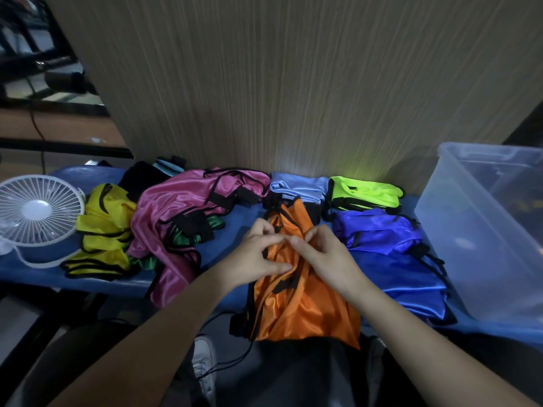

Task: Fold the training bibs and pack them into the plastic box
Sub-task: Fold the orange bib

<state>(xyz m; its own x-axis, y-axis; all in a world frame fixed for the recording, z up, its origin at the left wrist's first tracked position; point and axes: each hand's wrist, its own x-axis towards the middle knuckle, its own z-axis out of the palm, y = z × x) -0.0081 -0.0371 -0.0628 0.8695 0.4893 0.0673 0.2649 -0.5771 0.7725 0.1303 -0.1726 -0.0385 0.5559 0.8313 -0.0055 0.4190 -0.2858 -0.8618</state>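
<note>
An orange bib (302, 306) with black trim lies in the middle of the blue table (232, 230), its lower part hanging over the front edge. My left hand (261, 254) and my right hand (323, 254) both pinch its bunched fabric near the upper part. A clear plastic box (484, 230) stands at the right. A dark blue bib (388, 248) lies spread between the orange bib and the box. Folded light blue (299, 186) and neon green (364, 192) bibs sit at the back. Pink (182, 218) and yellow (105, 230) bibs lie crumpled at the left, green fabric (182, 237) under the pink.
A white desk fan (38, 212) stands at the table's left end. A wood-grain wall (293, 83) rises right behind the table. Black fabric (141, 177) lies at the back left. A black cable (235, 359) and a white shoe (204, 356) are below the table edge.
</note>
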